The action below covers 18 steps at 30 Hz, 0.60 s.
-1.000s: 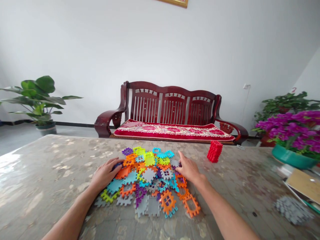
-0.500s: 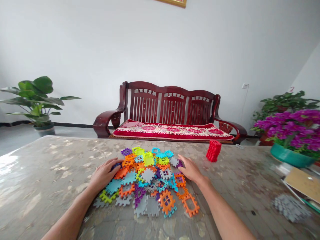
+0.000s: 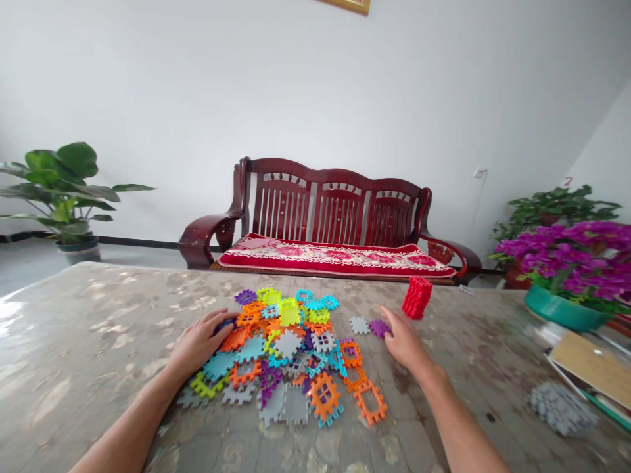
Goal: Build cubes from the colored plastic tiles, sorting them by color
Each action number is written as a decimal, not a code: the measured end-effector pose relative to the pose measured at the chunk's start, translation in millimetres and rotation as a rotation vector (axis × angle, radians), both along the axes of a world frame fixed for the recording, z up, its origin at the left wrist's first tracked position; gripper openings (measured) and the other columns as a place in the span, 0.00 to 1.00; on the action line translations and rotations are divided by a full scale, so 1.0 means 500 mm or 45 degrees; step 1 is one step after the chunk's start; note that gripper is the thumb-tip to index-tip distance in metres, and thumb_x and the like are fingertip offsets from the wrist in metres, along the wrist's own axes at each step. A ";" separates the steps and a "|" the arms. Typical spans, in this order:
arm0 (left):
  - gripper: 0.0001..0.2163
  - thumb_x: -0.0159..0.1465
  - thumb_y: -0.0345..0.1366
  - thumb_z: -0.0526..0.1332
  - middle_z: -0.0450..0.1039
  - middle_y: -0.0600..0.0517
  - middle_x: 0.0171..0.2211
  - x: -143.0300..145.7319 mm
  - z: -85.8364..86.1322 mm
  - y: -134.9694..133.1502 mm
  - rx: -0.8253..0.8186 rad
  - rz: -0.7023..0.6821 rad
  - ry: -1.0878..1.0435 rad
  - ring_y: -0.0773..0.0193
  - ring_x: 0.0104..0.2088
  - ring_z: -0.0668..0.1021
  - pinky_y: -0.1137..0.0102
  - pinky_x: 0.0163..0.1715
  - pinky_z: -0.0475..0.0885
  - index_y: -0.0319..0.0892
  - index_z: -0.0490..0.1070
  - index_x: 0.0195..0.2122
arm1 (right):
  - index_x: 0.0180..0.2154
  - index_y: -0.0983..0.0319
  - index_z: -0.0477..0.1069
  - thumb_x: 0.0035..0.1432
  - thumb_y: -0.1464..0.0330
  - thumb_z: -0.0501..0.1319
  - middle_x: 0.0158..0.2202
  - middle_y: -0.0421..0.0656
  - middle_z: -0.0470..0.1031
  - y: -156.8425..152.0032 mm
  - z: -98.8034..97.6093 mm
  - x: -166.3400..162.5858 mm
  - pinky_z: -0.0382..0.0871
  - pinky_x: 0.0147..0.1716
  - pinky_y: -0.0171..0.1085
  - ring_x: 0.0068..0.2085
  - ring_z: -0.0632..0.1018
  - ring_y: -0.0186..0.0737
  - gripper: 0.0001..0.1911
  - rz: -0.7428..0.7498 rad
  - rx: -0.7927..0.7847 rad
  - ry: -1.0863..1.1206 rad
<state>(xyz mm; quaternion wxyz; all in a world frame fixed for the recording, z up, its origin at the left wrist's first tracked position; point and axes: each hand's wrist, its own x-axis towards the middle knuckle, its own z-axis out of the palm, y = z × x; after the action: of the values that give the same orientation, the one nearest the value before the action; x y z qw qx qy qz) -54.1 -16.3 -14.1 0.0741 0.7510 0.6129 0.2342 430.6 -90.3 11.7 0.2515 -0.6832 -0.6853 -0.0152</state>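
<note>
- L hand (image 3: 200,341): palm down on the left edge of the tile pile (image 3: 290,348). Fingers loosely bent over the tiles, gripping nothing as far as shows.
- R hand (image 3: 407,341): palm down on the table (image 3: 98,328), right of the pile. Fingers stretched out flat, holding nothing, tips just beside a purple tile (image 3: 378,327).
- Grey tile (image 3: 359,324) lies just left of the purple tile; both sit apart from the pile.
- Pile: flat notched squares in orange, grey, teal, lime & purple, overlapping, mid-table.
- Red block tower (image 3: 417,297): upright, behind R hand.
- Table surface: glossy, marbled beige-brown, w/ glare at left.
- Right side of table: blurred grey heap (image 3: 559,407), cardboard sheet (image 3: 591,364), teal pot (image 3: 557,312) w/ purple flowers.
- Room: white wall. Dark-red wooden bench (image 3: 335,210) w/ red floral cushion stands behind the table, big-leaf plant (image 3: 59,190) on the floor at left.
</note>
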 end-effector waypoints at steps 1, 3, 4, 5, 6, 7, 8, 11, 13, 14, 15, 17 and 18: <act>0.22 0.64 0.50 0.48 0.69 0.50 0.59 -0.001 0.000 0.000 -0.001 0.002 0.002 0.53 0.56 0.73 0.61 0.57 0.65 0.52 0.73 0.53 | 0.58 0.63 0.65 0.48 0.80 0.52 0.54 0.48 0.73 -0.005 -0.004 -0.003 0.61 0.58 0.41 0.55 0.72 0.41 0.33 -0.047 0.024 0.007; 0.22 0.64 0.50 0.48 0.69 0.50 0.59 -0.001 0.001 0.000 -0.007 -0.002 0.012 0.54 0.57 0.73 0.61 0.57 0.65 0.52 0.73 0.54 | 0.54 0.63 0.69 0.51 0.77 0.54 0.54 0.48 0.72 -0.014 -0.009 -0.016 0.61 0.58 0.42 0.56 0.71 0.43 0.27 -0.113 0.031 -0.009; 0.22 0.64 0.50 0.48 0.69 0.49 0.59 -0.001 0.001 0.000 -0.013 -0.004 0.018 0.53 0.57 0.72 0.61 0.57 0.65 0.52 0.73 0.54 | 0.52 0.62 0.71 0.53 0.75 0.55 0.54 0.48 0.72 -0.017 -0.011 -0.024 0.61 0.58 0.43 0.56 0.70 0.44 0.24 -0.122 0.014 -0.028; 0.23 0.64 0.50 0.48 0.69 0.49 0.59 -0.001 0.002 0.000 -0.016 -0.004 0.021 0.53 0.57 0.72 0.60 0.57 0.65 0.52 0.72 0.54 | 0.50 0.61 0.73 0.54 0.73 0.56 0.54 0.47 0.72 -0.019 -0.011 -0.033 0.61 0.57 0.44 0.55 0.70 0.46 0.21 -0.117 -0.011 -0.047; 0.23 0.64 0.50 0.48 0.69 0.49 0.59 -0.001 0.003 -0.001 -0.016 -0.003 0.021 0.53 0.57 0.72 0.60 0.57 0.65 0.52 0.72 0.54 | 0.48 0.59 0.75 0.55 0.71 0.57 0.54 0.47 0.72 -0.021 -0.011 -0.042 0.60 0.57 0.45 0.56 0.69 0.47 0.19 -0.103 -0.037 -0.065; 0.23 0.64 0.50 0.48 0.69 0.49 0.59 -0.001 0.003 -0.002 -0.015 -0.003 0.018 0.53 0.57 0.72 0.61 0.57 0.65 0.52 0.72 0.54 | 0.47 0.57 0.76 0.56 0.69 0.57 0.55 0.45 0.72 -0.022 -0.011 -0.049 0.60 0.57 0.46 0.56 0.69 0.47 0.17 -0.081 -0.060 -0.077; 0.22 0.64 0.50 0.48 0.70 0.50 0.58 -0.001 0.004 -0.002 -0.010 -0.003 0.013 0.53 0.57 0.72 0.61 0.57 0.65 0.52 0.73 0.54 | 0.46 0.55 0.76 0.56 0.68 0.58 0.55 0.44 0.71 -0.022 -0.011 -0.056 0.59 0.57 0.47 0.57 0.68 0.48 0.16 -0.058 -0.075 -0.080; 0.22 0.64 0.50 0.49 0.69 0.50 0.59 0.000 0.004 -0.002 -0.005 -0.002 0.004 0.54 0.57 0.72 0.62 0.57 0.65 0.52 0.73 0.54 | 0.48 0.54 0.75 0.56 0.68 0.58 0.57 0.44 0.70 -0.023 -0.011 -0.065 0.59 0.57 0.46 0.57 0.68 0.46 0.18 -0.052 -0.054 -0.047; 0.23 0.64 0.50 0.48 0.69 0.49 0.59 0.001 0.004 -0.001 -0.016 -0.005 0.006 0.54 0.57 0.72 0.61 0.58 0.64 0.51 0.72 0.55 | 0.52 0.56 0.73 0.55 0.68 0.58 0.57 0.45 0.69 -0.026 -0.013 -0.063 0.59 0.57 0.45 0.57 0.69 0.46 0.21 -0.126 -0.007 -0.023; 0.23 0.64 0.50 0.48 0.69 0.49 0.59 0.001 0.004 -0.001 -0.022 -0.009 0.007 0.54 0.57 0.72 0.61 0.58 0.64 0.51 0.72 0.55 | 0.53 0.58 0.71 0.55 0.67 0.58 0.56 0.46 0.70 -0.028 -0.015 -0.060 0.60 0.56 0.44 0.56 0.69 0.46 0.22 -0.172 0.011 -0.018; 0.23 0.64 0.50 0.48 0.69 0.48 0.59 0.001 0.004 -0.001 -0.028 -0.016 0.007 0.54 0.57 0.72 0.61 0.58 0.64 0.50 0.72 0.55 | 0.54 0.59 0.70 0.55 0.66 0.58 0.55 0.47 0.71 -0.030 -0.017 -0.057 0.60 0.56 0.44 0.55 0.69 0.47 0.23 -0.215 0.017 -0.019; 0.24 0.64 0.50 0.48 0.69 0.48 0.59 0.001 0.003 0.000 -0.033 -0.027 0.002 0.53 0.57 0.72 0.61 0.58 0.64 0.50 0.72 0.54 | 0.55 0.61 0.68 0.56 0.64 0.58 0.53 0.48 0.73 -0.035 -0.020 -0.049 0.61 0.54 0.45 0.54 0.71 0.49 0.25 -0.277 0.004 -0.031; 0.24 0.64 0.50 0.47 0.69 0.48 0.59 0.001 0.003 0.001 -0.032 -0.030 0.000 0.53 0.57 0.72 0.61 0.58 0.64 0.49 0.72 0.54 | 0.56 0.62 0.67 0.56 0.63 0.59 0.53 0.48 0.73 -0.036 -0.021 -0.046 0.61 0.54 0.45 0.53 0.71 0.49 0.26 -0.295 -0.006 -0.038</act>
<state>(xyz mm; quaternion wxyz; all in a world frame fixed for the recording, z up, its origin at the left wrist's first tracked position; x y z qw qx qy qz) -53.6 -15.8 -12.5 0.0863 0.7572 0.6069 0.2253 407.4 -108.5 1.3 0.2362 -0.7581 -0.6056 -0.0528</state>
